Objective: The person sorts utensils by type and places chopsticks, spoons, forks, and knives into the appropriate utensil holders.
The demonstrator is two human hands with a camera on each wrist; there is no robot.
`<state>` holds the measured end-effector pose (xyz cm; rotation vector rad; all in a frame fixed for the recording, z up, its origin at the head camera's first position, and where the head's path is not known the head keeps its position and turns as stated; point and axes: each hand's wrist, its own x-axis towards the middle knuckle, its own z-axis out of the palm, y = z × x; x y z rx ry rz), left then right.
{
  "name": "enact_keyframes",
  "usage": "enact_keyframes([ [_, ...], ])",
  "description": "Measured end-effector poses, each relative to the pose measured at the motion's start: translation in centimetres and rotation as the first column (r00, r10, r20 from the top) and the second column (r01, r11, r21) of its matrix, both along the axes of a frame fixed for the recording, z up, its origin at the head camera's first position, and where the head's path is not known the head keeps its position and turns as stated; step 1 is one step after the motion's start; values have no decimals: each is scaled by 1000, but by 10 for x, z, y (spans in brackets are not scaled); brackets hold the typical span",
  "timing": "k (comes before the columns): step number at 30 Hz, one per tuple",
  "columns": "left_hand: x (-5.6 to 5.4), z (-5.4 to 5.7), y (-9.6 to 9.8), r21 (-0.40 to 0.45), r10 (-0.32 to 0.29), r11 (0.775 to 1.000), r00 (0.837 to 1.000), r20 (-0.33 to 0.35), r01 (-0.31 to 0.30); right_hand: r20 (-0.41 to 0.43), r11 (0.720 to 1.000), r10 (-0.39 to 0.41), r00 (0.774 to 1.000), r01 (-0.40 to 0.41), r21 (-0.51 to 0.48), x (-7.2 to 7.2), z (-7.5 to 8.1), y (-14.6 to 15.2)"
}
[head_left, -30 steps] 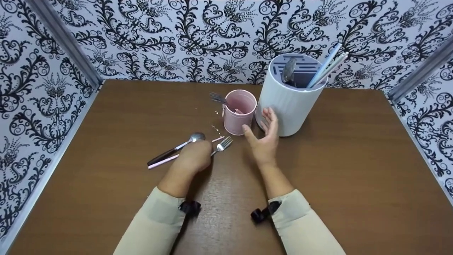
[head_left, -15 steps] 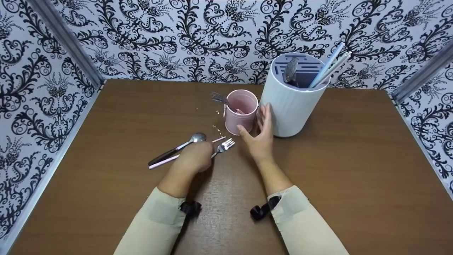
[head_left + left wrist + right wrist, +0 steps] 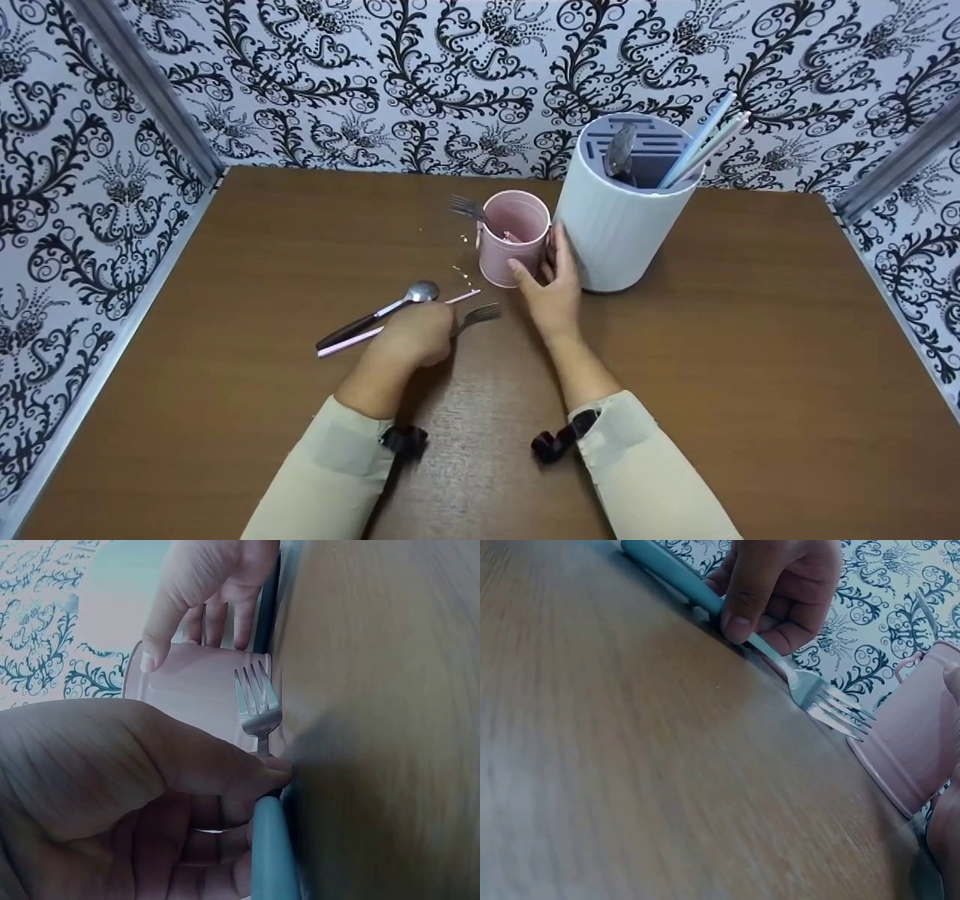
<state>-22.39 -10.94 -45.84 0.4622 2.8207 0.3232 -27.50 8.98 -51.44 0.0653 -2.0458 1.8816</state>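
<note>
My left hand [image 3: 416, 334] pinches a fork [image 3: 261, 720] between thumb and fingers, low over the table. The fork has a blue-green handle [image 3: 671, 577], and its tines point toward the pink pail [image 3: 496, 264]. Around the pail's right side lies my right hand [image 3: 553, 304], thumb on the front wall and fingers along the side. Inside the pail leans another fork [image 3: 466, 208], tines up past the rim, with small pink pieces lower down. Beneath and beside my left hand lie a dark-handled spoon [image 3: 352, 328] and a pink stick [image 3: 349, 342], partly hidden by the hand.
Just right of the pail stands a tall white utensil holder [image 3: 611, 232] with a slotted top. It holds a metal spoon [image 3: 621, 150] and several pale sticks [image 3: 701, 142]. Small crumbs [image 3: 463, 276] lie left of the pail. A patterned wall [image 3: 450, 90] closes off the back.
My right hand has moved in from beside the white holder to the pink pail. The fork in my left hand has turned, and its tines have shifted slightly toward me.
</note>
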Motion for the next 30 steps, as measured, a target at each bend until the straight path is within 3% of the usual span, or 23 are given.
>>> enact_keyframes([
  [8, 0, 1, -1, -20, -23, 1000, 1000, 12, 23, 34, 999, -22, 999, 23, -25, -3, 0, 1],
  [15, 2, 4, -4, 2, -42, 999, 999, 16, 42, 15, 998, -19, 1000, 20, -59, -4, 1, 1],
  [22, 1, 12, -7, 122, -74, 990, 995, 63, 66, 17, 998, -14, 1000, 15, -67, -4, 1, 1],
  [30, -2, 23, -12, 304, -113, 948, 993, 28, 99, 30, 998, -16, 999, 18, -62, -4, 1, 1],
])
